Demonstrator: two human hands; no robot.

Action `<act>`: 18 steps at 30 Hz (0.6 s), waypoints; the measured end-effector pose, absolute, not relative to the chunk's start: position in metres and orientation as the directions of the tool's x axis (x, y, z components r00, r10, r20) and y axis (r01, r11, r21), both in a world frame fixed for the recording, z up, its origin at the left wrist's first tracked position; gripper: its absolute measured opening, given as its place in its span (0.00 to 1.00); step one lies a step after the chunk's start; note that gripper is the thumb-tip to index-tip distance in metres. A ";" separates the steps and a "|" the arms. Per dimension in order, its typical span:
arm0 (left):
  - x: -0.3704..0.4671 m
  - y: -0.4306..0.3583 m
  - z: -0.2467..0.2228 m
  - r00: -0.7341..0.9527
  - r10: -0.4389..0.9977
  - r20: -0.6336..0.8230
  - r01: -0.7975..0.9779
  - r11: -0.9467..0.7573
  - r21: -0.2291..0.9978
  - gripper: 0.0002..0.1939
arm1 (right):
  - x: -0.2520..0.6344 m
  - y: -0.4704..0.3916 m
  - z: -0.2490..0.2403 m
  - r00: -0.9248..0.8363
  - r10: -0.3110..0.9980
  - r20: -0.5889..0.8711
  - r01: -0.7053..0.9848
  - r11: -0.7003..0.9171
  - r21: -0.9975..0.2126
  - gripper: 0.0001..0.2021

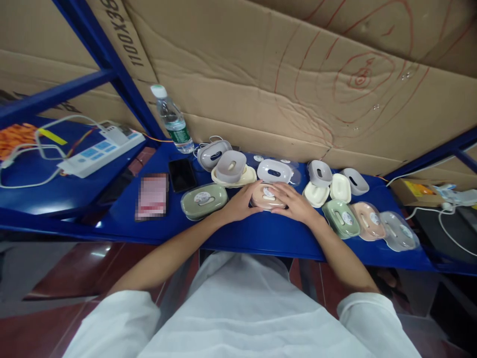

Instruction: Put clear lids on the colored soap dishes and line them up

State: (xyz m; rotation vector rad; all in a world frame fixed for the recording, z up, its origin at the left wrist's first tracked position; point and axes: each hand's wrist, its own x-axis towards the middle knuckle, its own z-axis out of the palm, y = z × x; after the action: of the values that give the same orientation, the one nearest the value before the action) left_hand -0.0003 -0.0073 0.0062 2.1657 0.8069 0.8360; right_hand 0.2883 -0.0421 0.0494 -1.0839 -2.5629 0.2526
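Observation:
A peach oval dish (265, 202) with a round label rests on the blue table, between my two hands. My left hand (240, 205) curves round its left side, fingers at the far edge and thumb at the near edge. From the right, my right hand (295, 203) holds it, its fingers reaching over the top near the label. Behind the dish lies a grey oval piece (278, 172) with a dark slot. A green lidded dish (204, 201) sits to the left of my left hand. Another green dish (341, 219) is right of my right forearm.
A water bottle (175, 124), a black phone (182, 174) and a pink pack (152, 197) stand or lie at left. Grey and cream pieces line the back. A second peach dish (367, 221) and a grey one (398, 231) are at right. Blue posts flank the table (249, 233).

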 end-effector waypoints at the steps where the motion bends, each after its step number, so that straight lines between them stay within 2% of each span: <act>1: 0.000 -0.008 0.007 0.599 0.732 0.325 0.304 -0.583 0.753 0.51 | 0.289 -0.041 0.048 -0.652 0.717 0.247 0.668 0.697 -0.262 0.39; 6: 0.001 -0.010 0.007 0.593 0.743 0.310 0.329 -0.575 0.749 0.50 | 0.293 -0.038 0.045 -0.671 0.706 0.225 0.693 0.706 -0.148 0.43; 9: 0.001 -0.011 0.009 0.587 0.735 0.339 0.317 -0.594 0.739 0.46 | 0.291 -0.039 0.043 -0.673 0.704 0.227 0.698 0.706 -0.120 0.42; 12: 0.001 -0.011 0.010 0.578 0.726 0.373 0.296 -0.612 0.733 0.43 | 0.289 -0.040 0.040 -0.663 0.704 0.257 0.692 0.706 -0.149 0.41; 18: 0.001 -0.011 0.012 0.580 0.723 0.375 0.289 -0.613 0.735 0.44 | 0.293 -0.036 0.032 -0.644 0.692 0.328 0.638 0.721 -0.269 0.42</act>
State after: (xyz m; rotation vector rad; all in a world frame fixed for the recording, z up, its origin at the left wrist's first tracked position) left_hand 0.0011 -0.0111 0.0115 2.1851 0.8017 0.9012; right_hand 0.2930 -0.0355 0.0317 -1.0236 -2.5176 0.1796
